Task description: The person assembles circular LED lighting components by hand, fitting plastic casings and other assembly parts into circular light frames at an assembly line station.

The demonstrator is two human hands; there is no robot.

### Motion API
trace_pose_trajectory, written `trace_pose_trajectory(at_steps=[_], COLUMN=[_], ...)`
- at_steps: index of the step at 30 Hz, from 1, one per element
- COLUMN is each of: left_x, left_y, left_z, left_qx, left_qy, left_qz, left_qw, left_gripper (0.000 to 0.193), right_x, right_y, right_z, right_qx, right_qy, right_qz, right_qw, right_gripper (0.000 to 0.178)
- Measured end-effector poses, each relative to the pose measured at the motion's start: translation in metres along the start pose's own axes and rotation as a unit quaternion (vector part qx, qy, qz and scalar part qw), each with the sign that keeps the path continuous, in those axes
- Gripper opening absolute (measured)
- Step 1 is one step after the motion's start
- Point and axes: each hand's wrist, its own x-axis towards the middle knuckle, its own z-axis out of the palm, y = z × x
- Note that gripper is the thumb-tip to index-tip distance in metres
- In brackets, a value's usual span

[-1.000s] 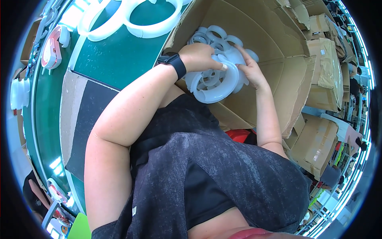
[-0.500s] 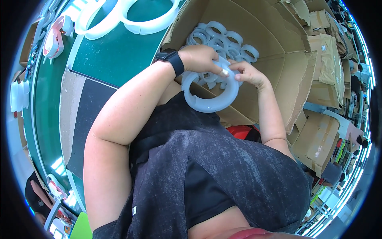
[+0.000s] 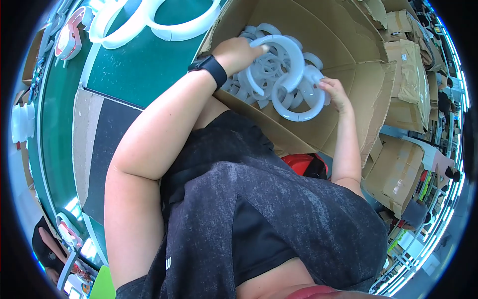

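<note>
My left hand point(image 3: 236, 56), with a black watch on its wrist, is closed on the upper left of an open, C-shaped translucent white plastic ring point(image 3: 297, 59). A second translucent white ring point(image 3: 298, 117) hangs from my right hand point(image 3: 337, 93), pinched at its upper right edge between thumb and fingers. Both rings are over the mouth of a cardboard box point(image 3: 343, 35), the right one lower and nearer me. They overlap in the view, and whether they touch I cannot tell. Beneath them, inside the box, lies a heap of similar smaller-looking white rings point(image 3: 269, 65).
To the left runs a green work table point(image 3: 129, 70) with large white rings point(image 3: 186, 32) at its far end. A pink and white part point(image 3: 69, 42) lies farther left. Cardboard boxes point(image 3: 398, 174) stand at the right. Something red point(image 3: 298, 162) shows below the box's near edge.
My hands were close together at the white ring near me. Now they are apart, each with a ring, farther over the box; the left hand moved up and left, the right hand rightward.
</note>
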Motion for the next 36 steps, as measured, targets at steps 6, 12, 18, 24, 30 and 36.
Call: trace_pose_trajectory(at_steps=[6, 12, 18, 24, 30, 36], left_x=[0.010, 0.012, 0.027, 0.013, 0.008, 0.005], left_y=[-0.015, -0.014, -0.026, -0.001, 0.000, 0.004], left_z=[0.024, 0.031, 0.035, 0.020, 0.027, 0.025], left_qx=[0.143, 0.159, 0.115, -0.222, -0.158, -0.078], left_qy=[0.114, 0.066, 0.140, -0.038, 0.097, 0.156], left_qz=[0.042, -0.006, 0.019, 0.142, 0.141, 0.127], left_qw=[0.982, 0.985, 0.983, 0.964, 0.973, 0.976], left_gripper=[0.061, 0.080, 0.097, 0.077, 0.072, 0.074], right_x=[0.078, 0.130, 0.095, 0.055, 0.023, 0.027], right_y=[0.097, 0.108, -0.013, -0.059, -0.076, -0.060], right_z=[0.049, 0.116, 0.110, 0.061, 0.084, 0.090], right_qx=[-0.095, -0.008, 0.068, 0.411, 0.238, 0.210], right_qy=[0.148, 0.246, 0.217, -0.180, 0.010, 0.055], right_qz=[0.149, 0.057, -0.183, -0.239, -0.171, -0.177], right_qw=[0.973, 0.968, 0.957, 0.861, 0.956, 0.960], right_gripper=[0.051, 0.046, 0.049, 0.050, 0.060, 0.050])
